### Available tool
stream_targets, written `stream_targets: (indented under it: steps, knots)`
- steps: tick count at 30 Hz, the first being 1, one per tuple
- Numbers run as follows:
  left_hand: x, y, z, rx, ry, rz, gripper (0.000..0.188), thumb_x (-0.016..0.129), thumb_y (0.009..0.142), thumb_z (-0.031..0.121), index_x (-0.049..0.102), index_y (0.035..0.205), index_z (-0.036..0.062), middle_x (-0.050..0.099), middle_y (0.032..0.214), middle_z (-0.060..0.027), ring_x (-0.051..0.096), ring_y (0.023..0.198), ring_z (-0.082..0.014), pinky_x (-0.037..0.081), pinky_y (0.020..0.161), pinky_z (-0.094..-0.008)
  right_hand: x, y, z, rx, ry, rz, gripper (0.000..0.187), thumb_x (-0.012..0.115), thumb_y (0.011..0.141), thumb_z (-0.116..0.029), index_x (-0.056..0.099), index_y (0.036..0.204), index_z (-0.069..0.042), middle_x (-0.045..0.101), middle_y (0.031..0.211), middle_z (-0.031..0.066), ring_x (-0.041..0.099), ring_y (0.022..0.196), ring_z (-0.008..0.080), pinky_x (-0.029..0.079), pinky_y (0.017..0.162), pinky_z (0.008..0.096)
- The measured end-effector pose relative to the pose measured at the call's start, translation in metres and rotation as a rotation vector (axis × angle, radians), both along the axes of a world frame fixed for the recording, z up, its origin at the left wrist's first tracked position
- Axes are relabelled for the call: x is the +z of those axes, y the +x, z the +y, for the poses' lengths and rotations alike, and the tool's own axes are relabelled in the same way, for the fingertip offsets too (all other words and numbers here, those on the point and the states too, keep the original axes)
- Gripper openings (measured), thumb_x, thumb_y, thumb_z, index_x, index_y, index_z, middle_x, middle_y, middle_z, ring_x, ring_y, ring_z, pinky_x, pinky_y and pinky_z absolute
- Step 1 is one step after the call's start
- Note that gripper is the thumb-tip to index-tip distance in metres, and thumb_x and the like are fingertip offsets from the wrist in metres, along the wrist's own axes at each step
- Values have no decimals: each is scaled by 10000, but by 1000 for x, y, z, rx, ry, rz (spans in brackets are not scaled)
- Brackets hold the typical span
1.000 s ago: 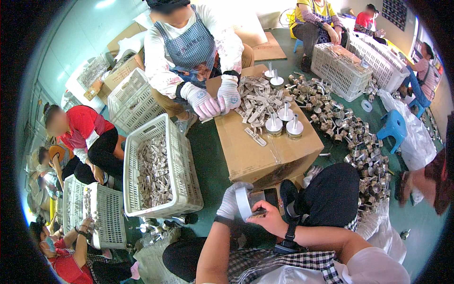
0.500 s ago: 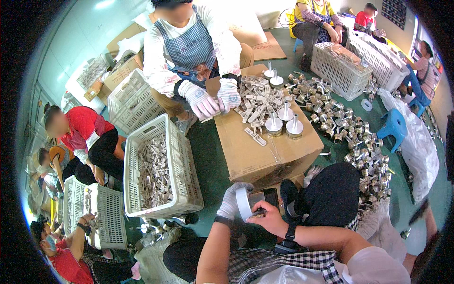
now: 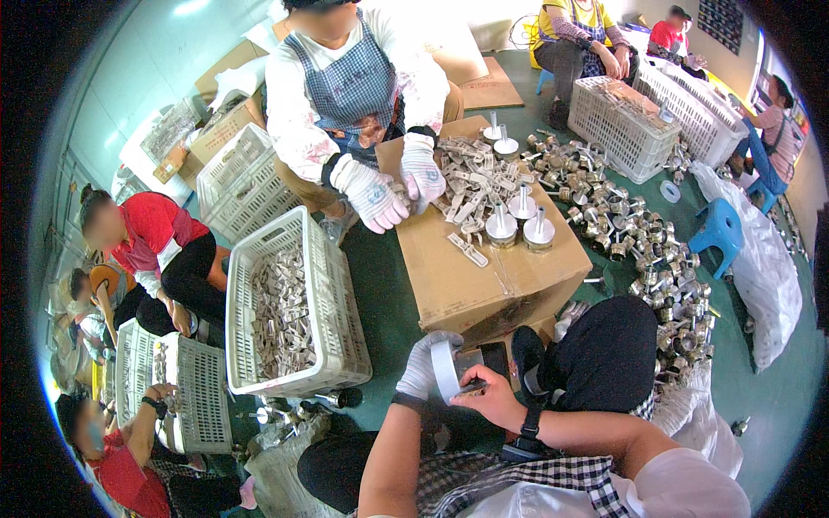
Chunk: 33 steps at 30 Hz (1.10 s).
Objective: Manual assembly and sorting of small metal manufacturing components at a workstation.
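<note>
My left hand [image 3: 421,366], in a pale knitted glove, is closed on a white round piece [image 3: 446,371] seen nearly edge-on, low in front of the cardboard box. My bare right hand [image 3: 494,397] has its fingers pressed together at the right side of that piece, against a small dark part; its exact grip is partly hidden. Just beyond stands the cardboard box [image 3: 484,298], with a heap of pale metal lever-like clips [image 3: 471,194] and several white-topped round fittings with upright stems [image 3: 502,226] on top.
Left of the box is a white crate [image 3: 345,345] full of similar clips. Many metal fittings [image 3: 661,293] lie on the floor at right, near a blue stool [image 3: 718,235]. Across the box a gloved co-worker's hands [image 3: 380,194] handle clips; other people sit around.
My hands stay almost still around the white piece. The co-worker's gloved hands across the box have shifted slightly. A person at the lower left has leaned, and an arm at the right edge is gone.
</note>
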<state>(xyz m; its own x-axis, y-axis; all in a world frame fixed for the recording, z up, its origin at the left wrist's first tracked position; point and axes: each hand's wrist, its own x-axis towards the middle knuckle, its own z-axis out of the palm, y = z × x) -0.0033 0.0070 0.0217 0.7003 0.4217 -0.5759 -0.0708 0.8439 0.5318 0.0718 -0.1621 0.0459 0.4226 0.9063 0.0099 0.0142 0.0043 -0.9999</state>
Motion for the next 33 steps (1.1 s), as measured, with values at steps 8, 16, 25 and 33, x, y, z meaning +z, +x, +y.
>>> stream_targets:
  steps: [8,16,25,33]
  knots:
    - [-7,1,1,-15,-37,-15,238,613,770,194,660,905,4,662,792,-81,594,666,-195,491,647,-304,-4,1,-1,-2,-4,8,325,800,689,-171,589,899,-42,632,840,44,583,790,117,469,722,260]
    - [-16,-6,5,-20,-48,-57,251,589,780,191,635,929,-7,669,898,-135,622,805,-261,500,801,-364,4,1,-2,16,-19,11,334,803,684,-170,588,905,-42,630,841,40,572,789,104,467,719,251]
    - [-15,-9,8,-23,-45,-95,249,562,814,205,638,936,2,668,858,-116,621,749,-235,505,729,-341,7,0,-1,16,22,-49,322,808,676,-147,588,888,-47,631,822,35,581,766,102,475,700,250]
    - [-1,-8,5,0,-70,-102,237,530,849,197,627,938,1,666,854,-117,632,718,-226,525,687,-317,11,4,-6,136,-9,-38,335,826,680,-195,583,862,-51,624,792,39,589,736,105,478,673,253]
